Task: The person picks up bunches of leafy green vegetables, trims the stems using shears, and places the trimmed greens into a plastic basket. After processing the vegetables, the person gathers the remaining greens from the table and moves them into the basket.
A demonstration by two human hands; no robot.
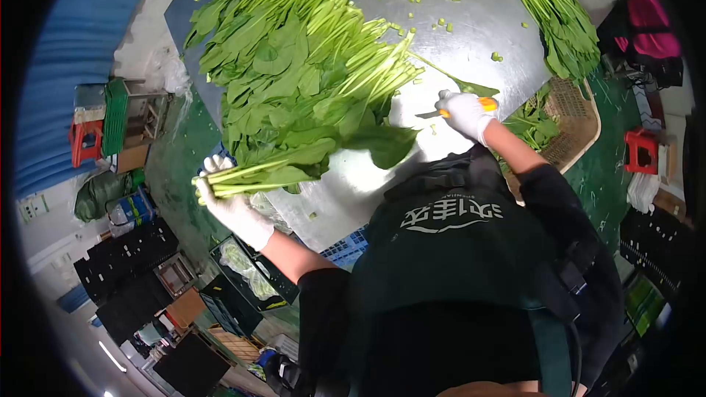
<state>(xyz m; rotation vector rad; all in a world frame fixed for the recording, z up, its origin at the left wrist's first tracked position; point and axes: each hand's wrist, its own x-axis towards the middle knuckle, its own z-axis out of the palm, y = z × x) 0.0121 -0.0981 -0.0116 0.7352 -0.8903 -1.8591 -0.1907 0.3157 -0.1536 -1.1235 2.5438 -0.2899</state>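
My left hand (229,202), in a white glove, is closed around the stem ends of a bunch of leafy greens (287,162). The leaves of that bunch point right, over the near edge of a big pile of greens (272,66). In my right hand (465,113), also gloved, is a knife (485,104) with an orange handle; its short blade points left, low over the metal table (515,44). One loose stem with a leaf (460,81) lies just beyond the right hand.
Cut stem pieces (440,23) are scattered over the table. A separate bundle of greens (562,29) lies at the far right. Below it, a tan basket (581,114) holds leaves. A dark crate (254,272) with bagged greens stands on the floor at lower left.
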